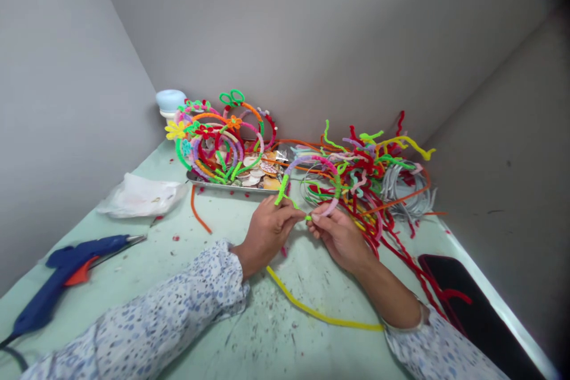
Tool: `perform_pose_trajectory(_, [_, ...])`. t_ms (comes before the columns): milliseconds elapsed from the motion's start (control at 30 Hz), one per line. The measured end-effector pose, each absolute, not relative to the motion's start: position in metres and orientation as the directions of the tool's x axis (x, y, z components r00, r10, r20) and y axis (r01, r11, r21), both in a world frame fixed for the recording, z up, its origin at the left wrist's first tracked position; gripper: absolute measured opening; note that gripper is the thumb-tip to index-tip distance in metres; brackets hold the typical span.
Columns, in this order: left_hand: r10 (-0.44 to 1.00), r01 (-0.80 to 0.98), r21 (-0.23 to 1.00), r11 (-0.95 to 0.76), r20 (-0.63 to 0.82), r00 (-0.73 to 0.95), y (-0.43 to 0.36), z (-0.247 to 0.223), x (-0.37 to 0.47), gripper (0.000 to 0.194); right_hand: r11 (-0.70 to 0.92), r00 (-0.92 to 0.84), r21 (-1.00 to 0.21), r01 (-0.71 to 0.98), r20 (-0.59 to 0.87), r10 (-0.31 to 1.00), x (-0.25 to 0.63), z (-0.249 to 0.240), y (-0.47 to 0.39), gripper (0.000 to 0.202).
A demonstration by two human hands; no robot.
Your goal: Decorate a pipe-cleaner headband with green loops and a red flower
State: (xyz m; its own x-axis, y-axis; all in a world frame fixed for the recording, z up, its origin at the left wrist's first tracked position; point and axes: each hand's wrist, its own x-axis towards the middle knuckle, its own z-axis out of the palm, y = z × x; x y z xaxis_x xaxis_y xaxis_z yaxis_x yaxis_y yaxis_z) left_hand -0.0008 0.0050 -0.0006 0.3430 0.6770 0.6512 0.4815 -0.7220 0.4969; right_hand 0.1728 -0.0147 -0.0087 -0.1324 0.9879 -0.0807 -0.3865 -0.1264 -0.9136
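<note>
Half-wrapped headband (321,181): arch shape, lilac/pink pipe-cleaner covering, green bands on it, held just above the table (249,332) at centre, in front of both hands. A green pipe cleaner (282,190) runs from the band's left leg down to the fingertips.

Left hand (266,234): pinched shut on the green pipe cleaner, thumb and forefinger meeting at its lower end. Right hand (341,236): fingers clenched on the headband's lower right end, thumb tip just beside the left hand's pinch. Both sleeves are pale with a blue speckle print.

Below the wrists, a yellow pipe cleaner (312,310) lies flat on the table, passing under the right forearm. Right of the headband: a loose tangle of pipe cleaners (378,166), red, green, yellow, orange, with a bundle of bare grey headbands (407,190) in it. Behind the left hand: metal tray (209,183) stacked with finished headbands (218,136), flower trims on top. Far left: blue glue gun (66,276), white plastic bag (140,195). Near right edge: dark phone (472,309).
</note>
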Motion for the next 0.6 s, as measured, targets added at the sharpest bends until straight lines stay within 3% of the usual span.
perform_pose_trajectory(333, [0.727, 0.562, 0.483, -0.672, 0.573, 0.378, 0.0022, 0.0064, 0.0017, 0.017, -0.048, -0.137, -0.946, -0.321, -0.004, 0.991, 0.1738, -0.0102, -0.0143, 0.01])
perform_pose_trajectory(600, [0.729, 0.56, 0.492, -0.666, 0.588, 0.35, 0.0025, 0.0064, 0.0011, 0.015, -0.115, -0.14, -0.912, -0.394, -0.064, 0.988, 0.1735, -0.0056, -0.0153, 0.014])
